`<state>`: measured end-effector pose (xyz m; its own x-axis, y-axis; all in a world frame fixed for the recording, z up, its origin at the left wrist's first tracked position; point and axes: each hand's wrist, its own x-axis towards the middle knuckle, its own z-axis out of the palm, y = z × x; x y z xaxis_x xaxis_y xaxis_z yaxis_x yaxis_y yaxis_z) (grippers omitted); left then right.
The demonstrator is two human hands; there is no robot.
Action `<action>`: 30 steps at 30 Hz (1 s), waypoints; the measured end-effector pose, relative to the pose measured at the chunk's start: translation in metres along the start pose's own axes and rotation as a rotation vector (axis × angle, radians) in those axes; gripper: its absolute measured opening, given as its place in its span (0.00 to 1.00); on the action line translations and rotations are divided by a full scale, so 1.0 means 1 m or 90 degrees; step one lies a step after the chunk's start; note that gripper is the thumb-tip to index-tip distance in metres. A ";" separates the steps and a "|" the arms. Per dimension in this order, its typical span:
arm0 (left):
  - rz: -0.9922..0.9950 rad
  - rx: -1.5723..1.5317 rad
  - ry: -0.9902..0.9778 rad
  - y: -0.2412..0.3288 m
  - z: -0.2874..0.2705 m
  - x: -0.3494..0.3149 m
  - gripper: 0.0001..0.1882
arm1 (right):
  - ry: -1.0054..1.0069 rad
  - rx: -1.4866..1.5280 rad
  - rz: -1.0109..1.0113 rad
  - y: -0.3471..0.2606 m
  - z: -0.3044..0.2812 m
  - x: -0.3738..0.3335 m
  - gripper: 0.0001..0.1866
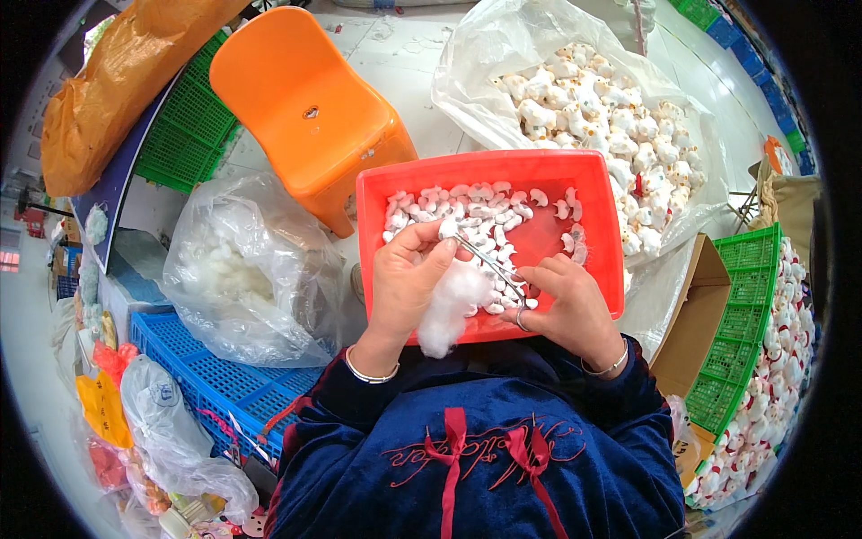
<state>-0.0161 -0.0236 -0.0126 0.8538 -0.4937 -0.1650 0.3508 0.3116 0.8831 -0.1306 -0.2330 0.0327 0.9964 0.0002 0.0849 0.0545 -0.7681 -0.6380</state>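
My left hand (398,280) is closed, pinching a small white plush piece (447,228) between thumb and fingers. A fluffy wad of white stuffing (452,307) hangs beside its palm. My right hand (575,304) grips long metal forceps (489,260) by their finger loops, and their tips reach the small plush piece. Whether the tips are inside it, I cannot tell. Both hands are over the near side of a red plastic tray (542,235). Many small curved white pieces (489,208) lie in the tray, mostly left and centre.
Beyond the tray stand an orange plastic stool (296,99) and a clear bag of small white plush toys (584,112). At left, a clear bag of stuffing (224,260) rests by a blue crate (197,359). On the right are a cardboard box (696,310) and a green crate (741,314).
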 end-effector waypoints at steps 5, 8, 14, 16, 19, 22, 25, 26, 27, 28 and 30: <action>0.040 -0.004 0.013 -0.001 0.004 0.000 0.13 | 0.007 -0.002 0.005 -0.005 0.000 -0.002 0.21; 0.053 0.013 0.022 -0.002 0.005 0.000 0.12 | -0.004 0.015 0.038 -0.007 0.002 -0.005 0.21; 0.064 0.082 0.033 -0.001 0.008 -0.003 0.09 | -0.045 0.066 0.067 -0.017 0.005 -0.004 0.18; 0.073 0.075 0.032 -0.005 0.010 -0.004 0.08 | -0.066 0.100 0.101 -0.021 0.011 -0.002 0.17; 0.098 0.055 0.034 -0.010 0.013 -0.003 0.07 | -0.074 0.222 0.127 -0.026 0.024 -0.002 0.17; 0.113 0.077 0.035 -0.011 0.012 0.000 0.07 | -0.091 0.187 0.151 -0.031 0.020 0.002 0.17; 0.081 0.108 0.009 -0.006 -0.002 0.002 0.08 | -0.045 0.134 0.091 -0.021 0.018 0.003 0.17; 0.071 0.098 0.006 -0.004 -0.006 0.004 0.09 | -0.062 0.093 0.065 -0.017 0.014 0.003 0.17; 0.060 0.088 0.003 -0.002 -0.009 0.004 0.09 | -0.078 0.052 0.038 -0.011 0.009 0.004 0.17; 0.060 0.097 0.013 0.000 -0.012 0.005 0.10 | -0.094 0.012 0.012 -0.005 0.003 0.005 0.17; 0.055 0.112 0.028 0.003 -0.010 0.005 0.12 | -0.082 0.107 0.068 0.005 -0.005 0.007 0.17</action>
<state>-0.0063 -0.0169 -0.0151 0.8953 -0.4339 -0.1010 0.2062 0.2026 0.9573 -0.1237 -0.2400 0.0339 0.9966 0.0151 -0.0808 -0.0516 -0.6503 -0.7579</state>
